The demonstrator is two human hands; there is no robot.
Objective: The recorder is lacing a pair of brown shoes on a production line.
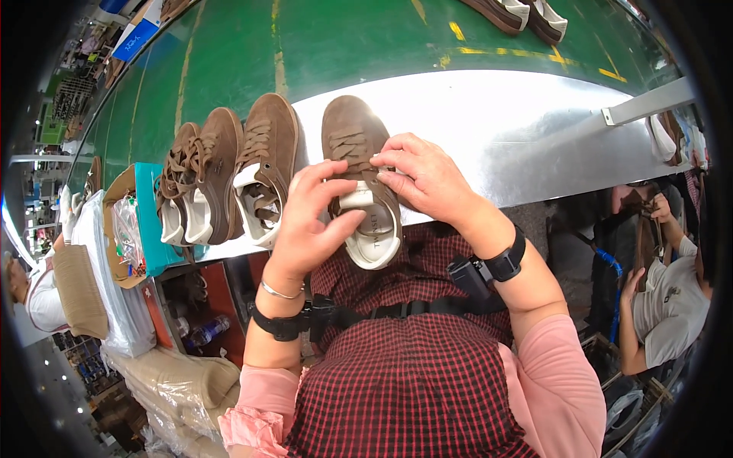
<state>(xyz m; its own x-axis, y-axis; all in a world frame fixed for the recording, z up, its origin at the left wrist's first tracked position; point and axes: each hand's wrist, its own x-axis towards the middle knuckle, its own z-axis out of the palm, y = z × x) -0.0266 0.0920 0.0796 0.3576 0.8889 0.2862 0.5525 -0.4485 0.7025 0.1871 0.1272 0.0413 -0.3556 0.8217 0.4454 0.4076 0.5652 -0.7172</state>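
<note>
Brown suede shoe (357, 164) with a white sole and lining, lying at the near edge of the shiny metal counter (534, 130), heel hanging toward the body, toe pointing away. Long axis running straight out from the chest, between both hands. Left hand (309, 221) cupped against the left flank near the heel, fingers (324, 179) spread and curled around the collar, holding the shoe. Right hand (427, 179) resting over the tongue from the right, fingertips pinched narrow at the laces (347, 145). Both hands equally close, touching the shoe. Just left, three more brown shoes (229, 172) lined up side by side, parallel. Beyond those, a teal box (149, 221).
</note>
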